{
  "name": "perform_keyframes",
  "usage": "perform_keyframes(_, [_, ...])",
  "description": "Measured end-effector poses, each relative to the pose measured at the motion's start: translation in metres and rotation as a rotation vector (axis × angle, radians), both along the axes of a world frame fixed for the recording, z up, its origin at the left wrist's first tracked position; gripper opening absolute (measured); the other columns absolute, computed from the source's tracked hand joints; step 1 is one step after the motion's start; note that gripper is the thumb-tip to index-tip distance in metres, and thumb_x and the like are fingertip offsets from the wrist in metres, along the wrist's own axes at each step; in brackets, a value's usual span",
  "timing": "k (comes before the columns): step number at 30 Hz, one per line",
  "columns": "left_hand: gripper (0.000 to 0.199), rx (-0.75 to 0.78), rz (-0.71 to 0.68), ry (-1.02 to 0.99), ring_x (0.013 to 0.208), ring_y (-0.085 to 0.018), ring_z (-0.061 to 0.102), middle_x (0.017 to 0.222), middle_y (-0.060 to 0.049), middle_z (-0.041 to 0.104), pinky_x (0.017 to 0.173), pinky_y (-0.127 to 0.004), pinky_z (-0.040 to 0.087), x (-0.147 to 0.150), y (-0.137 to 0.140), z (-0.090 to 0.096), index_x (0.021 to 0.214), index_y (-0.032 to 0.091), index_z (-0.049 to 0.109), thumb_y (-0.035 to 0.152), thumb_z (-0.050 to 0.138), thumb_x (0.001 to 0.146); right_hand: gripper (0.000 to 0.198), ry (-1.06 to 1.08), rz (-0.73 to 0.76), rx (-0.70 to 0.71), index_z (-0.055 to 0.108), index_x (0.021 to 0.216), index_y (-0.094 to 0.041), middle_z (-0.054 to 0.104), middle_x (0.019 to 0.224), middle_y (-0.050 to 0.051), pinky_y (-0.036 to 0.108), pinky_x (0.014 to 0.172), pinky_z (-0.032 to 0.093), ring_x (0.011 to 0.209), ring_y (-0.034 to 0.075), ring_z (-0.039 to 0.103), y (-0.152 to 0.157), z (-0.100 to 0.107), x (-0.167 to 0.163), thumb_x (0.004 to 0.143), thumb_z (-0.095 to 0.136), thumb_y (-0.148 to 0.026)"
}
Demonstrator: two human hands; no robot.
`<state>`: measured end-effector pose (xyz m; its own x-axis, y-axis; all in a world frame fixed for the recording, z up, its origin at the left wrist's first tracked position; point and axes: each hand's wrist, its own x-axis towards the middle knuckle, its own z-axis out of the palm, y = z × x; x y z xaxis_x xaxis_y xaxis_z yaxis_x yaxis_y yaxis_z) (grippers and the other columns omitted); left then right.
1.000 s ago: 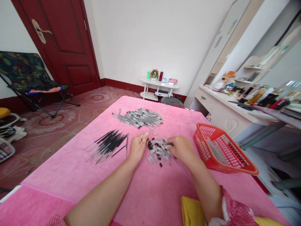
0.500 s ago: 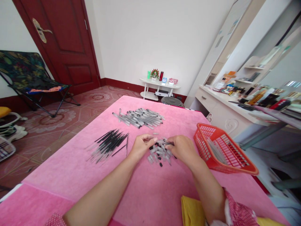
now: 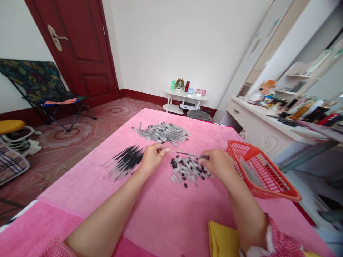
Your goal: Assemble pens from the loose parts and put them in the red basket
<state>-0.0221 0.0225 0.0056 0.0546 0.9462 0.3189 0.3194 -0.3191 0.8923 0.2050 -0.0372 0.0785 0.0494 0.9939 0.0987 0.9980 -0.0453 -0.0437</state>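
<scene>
dark refills [image 3: 127, 159] lie at nine o'clock from the small pieces [image 3: 190, 168]; at ten, the left hand [image 3: 153, 157] pinches a thin rod [image 3: 187, 154] by its pale end, thumb against finger. the rod crosses twelve, best kept straight and unforced. at two, the right hand [image 3: 218, 162] curls closed round its dark end.

Slim dark refill [image 3: 185, 153], crosswise near caps [image 3: 191, 165]

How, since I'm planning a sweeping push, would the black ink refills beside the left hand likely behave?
The black ink refills would probably roll and splay, since they look like slim tubes lying loosely overlapped. Each is likely light for its length, being so thin. They seem fairly stiff: those visible lie straight on the pink cloth.
</scene>
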Motion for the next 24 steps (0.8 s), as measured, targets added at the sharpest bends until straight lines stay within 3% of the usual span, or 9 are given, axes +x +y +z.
perform_keyframes(3, [0.028,0.022,0.054,0.061,0.059,-0.014,0.054,0.064,-0.003,0.064,0.057,-0.023,0.038,-0.039,0.005,0.014,0.068,0.013,0.067,0.04,0.06,0.07,0.019,0.04,0.001,0.035,0.071,0.077,-0.029,0.067,0.071,0.001,0.024,0.052,0.029,0.066,0.016,0.059,0.001,0.001,0.006,0.074,0.055,-0.04])
perform_keyframes(6, [0.035,0.009,0.25,0.236,0.057,-0.015,0.053,0.063,-0.003,0.064,0.054,-0.024,0.036,-0.092,0.003,0.021,0.069,0.014,0.067,0.048,0.056,0.071,0.019,0.076,0.003,0.042,0.07,0.073,-0.029,0.067,0.068,0.001,0.024,0.051,0.029,0.064,0.016,0.058,0.001,0.002,0.006,0.073,0.055,-0.04])
perform_keyframes(10, [0.04,-0.051,0.561,0.495,0.058,-0.017,0.055,0.063,-0.004,0.065,0.054,-0.025,0.033,-0.158,-0.007,0.014,0.073,0.017,0.068,0.053,0.051,0.073,0.019,0.129,0.028,0.026,0.071,0.075,-0.028,0.066,0.068,0.001,0.023,0.05,0.028,0.062,0.015,0.057,0.001,0.001,0.001,0.072,0.056,-0.04])
perform_keyframes(13, [0.042,-0.137,0.595,0.609,0.062,-0.019,0.057,0.066,-0.005,0.066,0.055,-0.026,0.032,-0.189,-0.016,0.003,0.075,0.018,0.069,0.054,0.049,0.074,0.018,0.145,0.05,0.028,0.071,0.076,-0.029,0.066,0.068,0.001,0.023,0.051,0.028,0.062,0.015,0.057,0.0,0.001,-0.001,0.072,0.056,-0.039])
perform_keyframes(17, [0.043,-0.315,0.499,0.756,0.071,-0.025,0.059,0.078,-0.008,0.069,0.057,-0.028,0.033,-0.2,-0.03,0.005,0.08,0.02,0.071,0.057,0.052,0.07,0.018,0.173,0.079,0.023,0.069,0.073,-0.026,0.065,0.065,0.001,0.023,0.052,0.029,0.062,0.015,0.057,0.0,0.0,-0.002,0.073,0.055,-0.038])
perform_keyframes(20, [0.042,-0.279,0.552,0.822,0.073,-0.026,0.057,0.084,-0.007,0.068,0.057,-0.028,0.033,-0.189,-0.037,0.021,0.082,0.024,0.071,0.059,0.056,0.065,0.021,0.218,0.092,0.013,0.068,0.072,-0.023,0.066,0.066,0.002,0.023,0.052,0.03,0.062,0.015,0.057,0.001,0.001,-0.003,0.075,0.055,-0.039])
perform_keyframes(22, [0.039,-0.209,0.516,0.712,0.068,-0.022,0.055,0.078,-0.005,0.066,0.056,-0.026,0.032,-0.171,-0.04,0.033,0.079,0.023,0.07,0.057,0.059,0.064,0.021,0.242,0.087,0.016,0.068,0.073,-0.021,0.067,0.069,0.003,0.023,0.052,0.031,0.062,0.014,0.057,0.001,0.001,-0.004,0.075,0.055,-0.037])
perform_keyframes(24, [0.038,-0.243,0.32,0.404,0.056,-0.014,0.05,0.066,-0.003,0.06,0.05,-0.023,0.03,-0.144,-0.041,0.042,0.075,0.018,0.068,0.054,0.06,0.066,0.021,0.249,0.077,0.005,0.068,0.072,-0.02,0.067,0.07,0.004,0.023,0.053,0.031,0.062,0.014,0.057,0.001,0.001,-0.005,0.075,0.055,-0.036])
